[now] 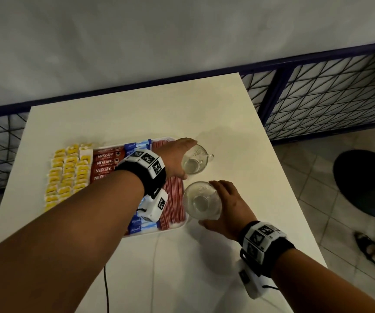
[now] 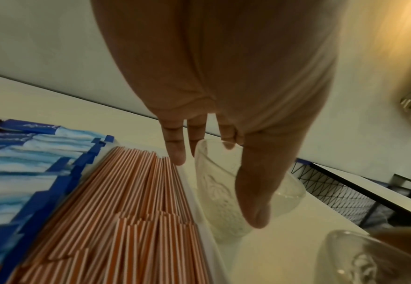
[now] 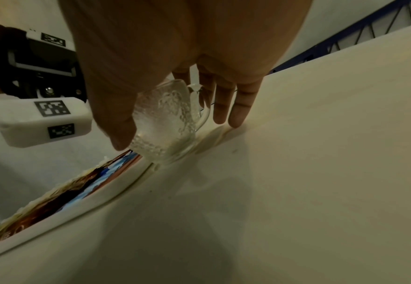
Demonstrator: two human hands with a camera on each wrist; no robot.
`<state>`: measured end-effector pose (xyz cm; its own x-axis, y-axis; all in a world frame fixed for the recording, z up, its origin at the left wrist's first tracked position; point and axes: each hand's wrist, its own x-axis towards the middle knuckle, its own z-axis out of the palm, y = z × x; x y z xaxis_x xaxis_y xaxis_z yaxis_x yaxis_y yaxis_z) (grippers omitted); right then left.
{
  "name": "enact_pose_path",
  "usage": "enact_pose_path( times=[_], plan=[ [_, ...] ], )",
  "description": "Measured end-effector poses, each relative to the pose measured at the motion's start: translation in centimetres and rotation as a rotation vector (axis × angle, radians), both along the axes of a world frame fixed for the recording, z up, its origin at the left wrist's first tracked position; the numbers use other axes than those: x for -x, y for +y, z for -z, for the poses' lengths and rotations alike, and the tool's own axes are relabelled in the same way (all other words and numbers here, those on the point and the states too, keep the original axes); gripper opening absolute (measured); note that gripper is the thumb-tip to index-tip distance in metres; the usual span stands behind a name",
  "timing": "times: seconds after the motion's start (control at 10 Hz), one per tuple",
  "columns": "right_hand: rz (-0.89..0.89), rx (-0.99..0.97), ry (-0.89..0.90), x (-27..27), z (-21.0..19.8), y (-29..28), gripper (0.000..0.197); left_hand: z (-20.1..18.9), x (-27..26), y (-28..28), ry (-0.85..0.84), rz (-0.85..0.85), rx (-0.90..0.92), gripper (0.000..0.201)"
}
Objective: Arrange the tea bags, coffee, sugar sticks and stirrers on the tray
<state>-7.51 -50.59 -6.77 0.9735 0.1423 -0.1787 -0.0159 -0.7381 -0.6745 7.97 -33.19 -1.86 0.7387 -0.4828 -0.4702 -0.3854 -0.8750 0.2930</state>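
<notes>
Left hand gripping a glass cup, right hand gripping a second cup, both just right of the filled tray on the tabletop.

Head view: high, looking down on table. Wrist views: close, low, along fingers; all share tray edge.

Black wristbands; white marker-tagged camera boxes; thin black cable.

Left hand on far cup; right hand on near cup.
</notes>
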Motion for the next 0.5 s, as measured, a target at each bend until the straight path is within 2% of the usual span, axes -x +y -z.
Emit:
enact_pose_path(
  times=[0.1, 0.3, 0.4, 0.5],
  plan=[
    [0.028, -0.004, -0.009, -0.5, 0.0, 0.9, 0.101, 0.1, -0.3, 0.2, -0.004, 0.056, 0.007, 0.109],
    [0.111, -0.019, -0.023, -0.9, 0.2, 1.7, 0.102, 0.4, -0.4, 0.8, -0.036, 0.086, 0.044, 0.089],
    [0.126, -0.011, -0.017, -0.7, -0.2, 2.0, 0.103, 0.0, 0.0, 1.0, -0.026, 0.117, 0.037, 0.09],
    [0.144, -0.026, 0.048, -0.9, -0.4, 2.0, 0.115, -0.4, 0.1, 1.1, -0.021, 0.138, 0.025, 0.095]
  ],
)
